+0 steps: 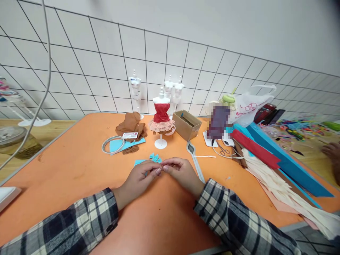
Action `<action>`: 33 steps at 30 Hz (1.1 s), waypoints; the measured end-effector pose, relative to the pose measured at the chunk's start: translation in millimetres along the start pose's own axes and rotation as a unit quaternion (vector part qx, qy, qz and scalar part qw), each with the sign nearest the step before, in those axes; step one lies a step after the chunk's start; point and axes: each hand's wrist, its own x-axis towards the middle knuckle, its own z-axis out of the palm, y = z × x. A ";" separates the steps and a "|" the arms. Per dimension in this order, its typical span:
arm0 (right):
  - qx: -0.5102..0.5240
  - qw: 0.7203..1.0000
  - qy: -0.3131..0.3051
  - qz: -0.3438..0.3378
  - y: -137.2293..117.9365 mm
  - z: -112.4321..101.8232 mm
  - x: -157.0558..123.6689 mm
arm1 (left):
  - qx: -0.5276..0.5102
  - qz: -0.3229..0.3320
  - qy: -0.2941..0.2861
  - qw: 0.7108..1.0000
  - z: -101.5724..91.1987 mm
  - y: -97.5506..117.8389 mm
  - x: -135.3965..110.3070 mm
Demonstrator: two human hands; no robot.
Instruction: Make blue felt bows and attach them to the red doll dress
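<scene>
Blue bow (156, 159) laid on surface (154, 226), just beyond left grip (143, 176) and right grip (183, 174); probably light, easily creased (material cannot be told); middle best pinched; both grips narrowed, contents hidden.

Bright, soft light; wide-angle stretch at edges; 1 patch (219, 122) (right) pixelated.

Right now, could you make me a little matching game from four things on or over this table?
Column one
1. dressed mannequin
2. roll of tape
3. cardboard box
4. left hand and right hand

Column two
A. fingertips close together
B. silvery grey, ring-shaped
C. brown, open on top
D. wearing red above pale pink ruffles

Right pairs: 1-D, 2-B, 3-C, 4-A
</scene>
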 end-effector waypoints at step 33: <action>-0.093 0.992 -0.060 -0.056 0.4 -3.6 -9.3 | -0.092 -0.147 0.202 0.964 -10.2 -7.3 2.0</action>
